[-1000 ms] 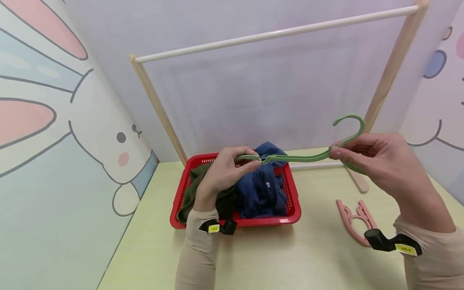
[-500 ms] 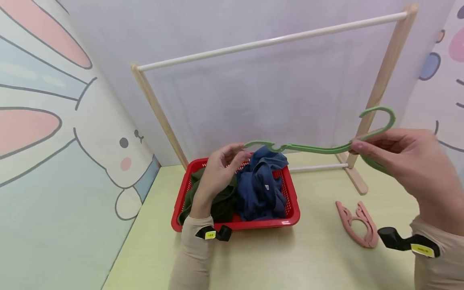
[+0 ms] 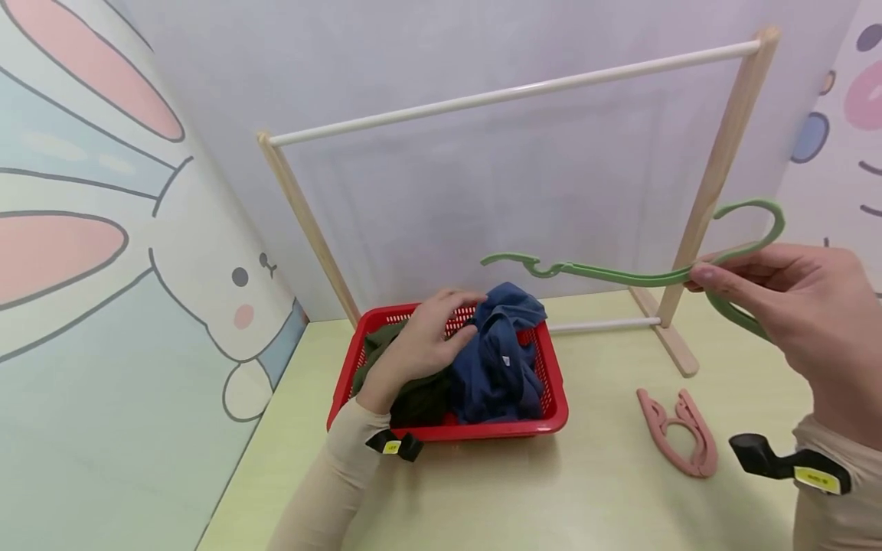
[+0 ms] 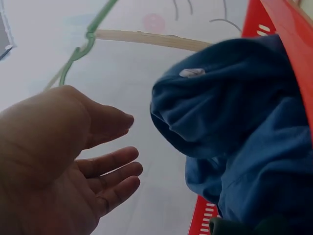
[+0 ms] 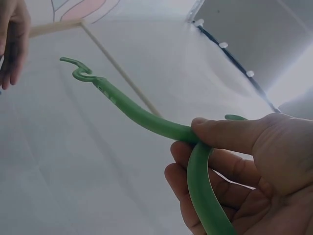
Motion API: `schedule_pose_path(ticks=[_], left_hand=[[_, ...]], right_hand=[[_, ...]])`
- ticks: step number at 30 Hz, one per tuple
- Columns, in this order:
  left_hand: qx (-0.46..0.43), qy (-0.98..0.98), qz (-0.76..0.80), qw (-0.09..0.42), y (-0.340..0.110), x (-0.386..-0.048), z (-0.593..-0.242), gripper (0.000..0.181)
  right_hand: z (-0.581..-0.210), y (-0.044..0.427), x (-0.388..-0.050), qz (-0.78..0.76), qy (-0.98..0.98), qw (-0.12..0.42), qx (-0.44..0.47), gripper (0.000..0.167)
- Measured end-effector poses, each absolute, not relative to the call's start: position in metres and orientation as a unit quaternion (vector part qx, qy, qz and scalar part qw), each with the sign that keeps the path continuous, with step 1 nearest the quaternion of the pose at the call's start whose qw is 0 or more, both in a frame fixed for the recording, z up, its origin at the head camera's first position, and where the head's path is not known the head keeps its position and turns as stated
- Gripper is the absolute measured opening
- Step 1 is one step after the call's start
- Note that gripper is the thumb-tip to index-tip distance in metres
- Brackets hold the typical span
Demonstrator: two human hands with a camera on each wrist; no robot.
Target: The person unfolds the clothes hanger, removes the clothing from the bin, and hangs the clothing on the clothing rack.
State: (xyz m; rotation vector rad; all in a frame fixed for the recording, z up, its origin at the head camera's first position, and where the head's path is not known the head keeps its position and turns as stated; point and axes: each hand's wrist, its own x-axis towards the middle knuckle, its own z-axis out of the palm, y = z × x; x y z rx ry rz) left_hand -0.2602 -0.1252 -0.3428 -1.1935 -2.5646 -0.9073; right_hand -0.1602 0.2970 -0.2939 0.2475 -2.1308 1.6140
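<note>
Pinched at its middle between thumb and fingers of my right hand (image 3: 792, 298) is a green folding hanger (image 3: 613, 277). Its hook curves up above the hand and one arm stretches out to the left; the right wrist view shows the other arm running down across the palm. My left hand (image 3: 427, 337) holds nothing; its fingers are loosely bent over the red basket (image 3: 475, 432), beside a blue garment (image 3: 499, 367). In the left wrist view a gap shows between the fingertips and the blue cloth (image 4: 215, 103). A dark green garment (image 3: 423, 398) lies partly hidden under the left hand.
Behind the basket stands a rack with a white rod (image 3: 517, 93) on wooden posts (image 3: 720, 176). A pink folded hanger (image 3: 682, 436) lies on the table (image 3: 496, 497) at the right. A wall (image 3: 103, 383) with a painted rabbit borders the left side.
My left hand has let go of the green hanger's end and sunk toward the basket. My right hand has carried the hanger to the right.
</note>
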Motion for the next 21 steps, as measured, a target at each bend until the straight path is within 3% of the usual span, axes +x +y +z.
schedule_pose_path(ticks=[21], left_hand=[[-0.454,-0.871,-0.184,0.038,-0.097,-0.287,-0.342,0.058]], right_hand=[[-0.292,0.299,-0.156,0.528,-0.817,0.217,0.079,0.018]])
